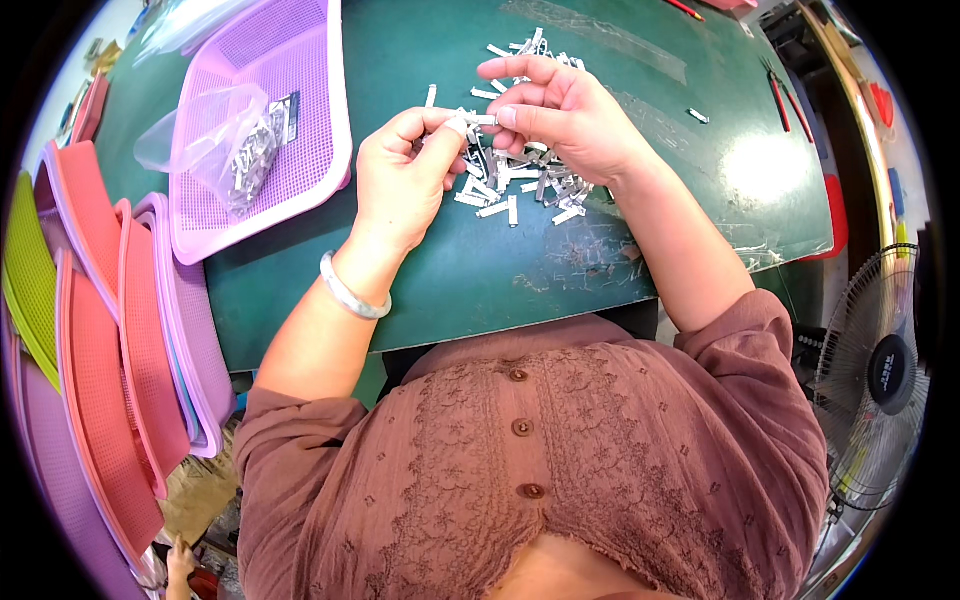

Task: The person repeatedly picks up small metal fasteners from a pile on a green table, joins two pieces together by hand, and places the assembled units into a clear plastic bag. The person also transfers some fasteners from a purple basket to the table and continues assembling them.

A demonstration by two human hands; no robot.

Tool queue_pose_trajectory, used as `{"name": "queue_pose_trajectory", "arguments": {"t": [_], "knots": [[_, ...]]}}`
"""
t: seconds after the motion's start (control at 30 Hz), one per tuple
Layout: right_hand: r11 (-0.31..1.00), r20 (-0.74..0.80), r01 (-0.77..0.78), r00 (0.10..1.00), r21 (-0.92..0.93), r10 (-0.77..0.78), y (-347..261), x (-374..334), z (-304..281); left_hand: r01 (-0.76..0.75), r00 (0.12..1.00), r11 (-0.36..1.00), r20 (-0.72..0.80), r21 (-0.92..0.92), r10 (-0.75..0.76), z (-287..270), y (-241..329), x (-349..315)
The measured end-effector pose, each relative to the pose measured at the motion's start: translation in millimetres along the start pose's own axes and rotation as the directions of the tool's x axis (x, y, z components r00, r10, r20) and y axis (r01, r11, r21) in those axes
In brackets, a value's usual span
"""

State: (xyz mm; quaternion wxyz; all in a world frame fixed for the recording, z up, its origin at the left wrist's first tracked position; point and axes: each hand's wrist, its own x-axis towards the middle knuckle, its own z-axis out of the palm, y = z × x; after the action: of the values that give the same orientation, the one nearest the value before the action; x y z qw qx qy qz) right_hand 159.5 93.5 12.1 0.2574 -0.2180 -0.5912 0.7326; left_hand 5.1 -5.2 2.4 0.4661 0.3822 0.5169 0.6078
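Between the fingertips of both hands is a small, narrow silver metal piece (482, 120), held just above the table. My left hand (405, 175) pinches its left end between thumb and bent fingers. At its right end, the thumb and index finger of my right hand (565, 115) close on it, the other fingers loosely curled. Under and around the hands lies a loose pile of similar small metal pieces (515, 190), partly hidden by them. One stray metal piece (698, 116) lies apart on the right.
A lilac mesh basket (345, 110) on the green table (430, 290) holds a clear plastic bag (205, 130) of metal pieces. Red-handled pliers (780, 103) lie far right. Stacked pink and purple baskets (145, 330) stand left; a fan (875, 390) stands right.
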Motion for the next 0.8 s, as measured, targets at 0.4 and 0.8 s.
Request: {"name": "queue_pose_trajectory", "arguments": {"t": [0.4,0.8], "knots": [[0.990,-0.076,0.134,0.988,-0.050,-0.137,-1.3,-0.6,3.0,-0.008,1.000,1.000,0.011,0.021,0.008,-1.1,-1.6,0.5],[0.902,-0.023,0.353,0.929,-0.248,-0.370,2.5,1.0,5.1,0.009,0.999,0.994,0.034,-0.108,-0.006,-2.2,-2.2,3.0]]}}
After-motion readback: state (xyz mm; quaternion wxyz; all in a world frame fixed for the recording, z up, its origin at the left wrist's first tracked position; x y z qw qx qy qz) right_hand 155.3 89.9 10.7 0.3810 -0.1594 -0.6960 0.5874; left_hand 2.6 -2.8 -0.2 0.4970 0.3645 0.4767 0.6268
